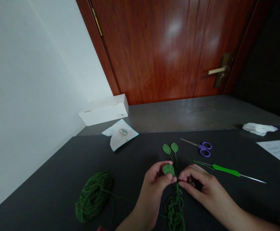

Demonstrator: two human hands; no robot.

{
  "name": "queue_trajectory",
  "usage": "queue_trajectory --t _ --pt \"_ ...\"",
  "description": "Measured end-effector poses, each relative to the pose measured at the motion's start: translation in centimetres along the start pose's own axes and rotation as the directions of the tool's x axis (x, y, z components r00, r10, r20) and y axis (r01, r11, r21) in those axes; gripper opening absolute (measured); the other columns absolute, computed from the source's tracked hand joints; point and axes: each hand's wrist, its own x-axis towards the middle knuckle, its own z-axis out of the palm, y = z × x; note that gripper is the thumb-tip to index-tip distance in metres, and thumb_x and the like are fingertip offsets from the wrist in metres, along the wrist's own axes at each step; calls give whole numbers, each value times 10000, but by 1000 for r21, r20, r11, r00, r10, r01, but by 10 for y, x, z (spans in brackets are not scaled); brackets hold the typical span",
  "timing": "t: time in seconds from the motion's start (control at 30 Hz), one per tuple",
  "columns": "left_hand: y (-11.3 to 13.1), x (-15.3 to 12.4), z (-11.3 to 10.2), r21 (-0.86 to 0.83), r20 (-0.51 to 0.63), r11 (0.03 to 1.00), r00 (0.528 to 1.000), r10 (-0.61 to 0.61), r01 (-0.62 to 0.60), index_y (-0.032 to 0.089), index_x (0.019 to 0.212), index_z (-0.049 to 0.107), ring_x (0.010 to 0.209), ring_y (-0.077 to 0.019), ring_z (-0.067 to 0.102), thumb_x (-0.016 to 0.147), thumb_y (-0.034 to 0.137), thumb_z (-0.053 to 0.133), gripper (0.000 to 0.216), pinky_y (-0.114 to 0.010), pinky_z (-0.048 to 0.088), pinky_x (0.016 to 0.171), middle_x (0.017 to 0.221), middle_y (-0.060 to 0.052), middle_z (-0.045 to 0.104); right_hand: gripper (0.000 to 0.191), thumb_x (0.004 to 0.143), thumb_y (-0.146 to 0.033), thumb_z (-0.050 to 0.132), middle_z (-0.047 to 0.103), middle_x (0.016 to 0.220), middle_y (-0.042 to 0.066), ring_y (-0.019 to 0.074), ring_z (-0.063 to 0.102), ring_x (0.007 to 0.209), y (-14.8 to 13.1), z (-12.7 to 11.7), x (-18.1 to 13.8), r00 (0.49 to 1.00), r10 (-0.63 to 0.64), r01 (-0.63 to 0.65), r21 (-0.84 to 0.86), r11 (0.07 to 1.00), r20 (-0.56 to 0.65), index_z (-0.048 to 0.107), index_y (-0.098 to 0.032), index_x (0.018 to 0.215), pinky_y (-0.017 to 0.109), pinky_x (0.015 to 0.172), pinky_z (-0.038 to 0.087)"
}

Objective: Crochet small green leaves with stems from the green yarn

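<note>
My left hand pinches a small green crocheted leaf between thumb and fingers. My right hand is closed in a pinch just right of it, on the green stem of the same piece. Two more green crocheted leaves lie on the dark table just beyond the hands. A tangle of green yarn trails down from the hands toward me. A skein of green yarn lies to the left of my left hand.
Purple-handled scissors and a green-handled crochet hook lie right of the hands. A plastic packet and white box sit at the back left, crumpled tissue and paper at the right. Behind is a wooden door.
</note>
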Motion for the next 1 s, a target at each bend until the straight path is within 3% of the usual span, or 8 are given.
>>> queue_trajectory --t 0.17,0.33,0.5,1.0 --pt "2 -3 0 33 20 999 1000 -11 10 139 1018 650 755 -139 573 716 111 617 305 -309 435 790 784 -6 591 129 869 -177 526 597 743 31 187 553 689 0 0 1 1000 10 -11 19 1000 23 634 -187 798 304 633 431" --pt "0 0 -3 284 51 957 998 44 -57 143 962 656 691 -127 563 741 168 613 227 -268 442 697 732 3 598 154 851 -150 498 582 713 23 179 551 662 -5 1 2 998 32 -34 35 999 53 636 -180 789 286 606 420" --pt "1 5 -5 398 60 912 995 77 -95 129 867 680 617 -115 537 731 144 620 149 -235 413 612 654 14 595 163 824 -137 469 548 691 12 169 517 628 -7 2 3 991 90 -100 107 989 100 623 -175 785 269 572 397" --pt "4 3 -2 556 -7 821 988 155 -125 162 808 682 601 -155 581 722 127 588 132 -260 431 603 603 10 615 149 847 -134 487 586 694 -8 148 533 636 -11 -11 9 976 105 -123 89 988 188 602 -193 771 240 577 415"
